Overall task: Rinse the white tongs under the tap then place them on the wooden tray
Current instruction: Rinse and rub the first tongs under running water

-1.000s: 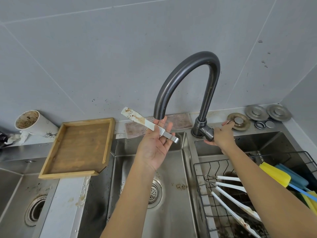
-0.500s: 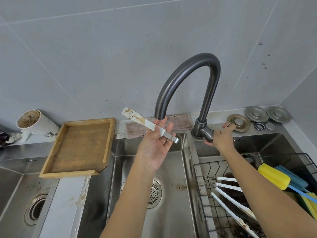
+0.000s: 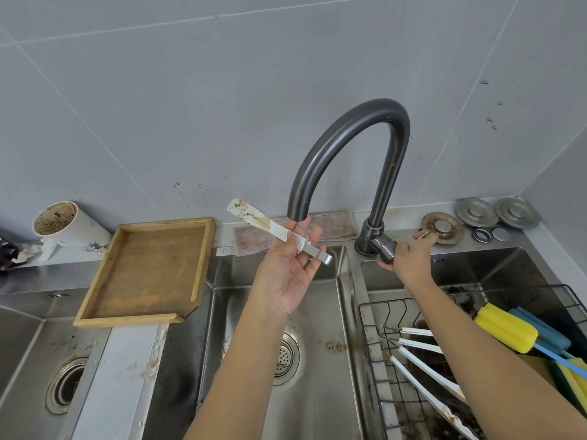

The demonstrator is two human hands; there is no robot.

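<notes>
My left hand (image 3: pixel 286 274) holds the white tongs (image 3: pixel 254 217) palm up, thumb over the handle, right beneath the spout of the dark curved tap (image 3: pixel 349 122). The tongs' flat ends point up and left and carry brown stains; the metal hinge end sticks out to the right of my fingers. My right hand (image 3: pixel 409 258) grips the tap's lever (image 3: pixel 382 246) at its base. I cannot tell whether water runs. The wooden tray (image 3: pixel 95 319) sits at the left on the ledge between two basins, with nothing in it.
The middle basin (image 3: pixel 317 392) lies below the tongs. A black wire rack (image 3: pixel 371 344) in the right basin holds more stained white tongs (image 3: pixel 422 363) and a yellow sponge brush (image 3: pixel 505 331). A dirty white cup (image 3: pixel 63 223) lies behind the tray. Metal drain covers (image 3: pixel 476 212) rest at back right.
My right hand has shifted slightly on the tap lever. The left hand and the tongs stay under the spout.
</notes>
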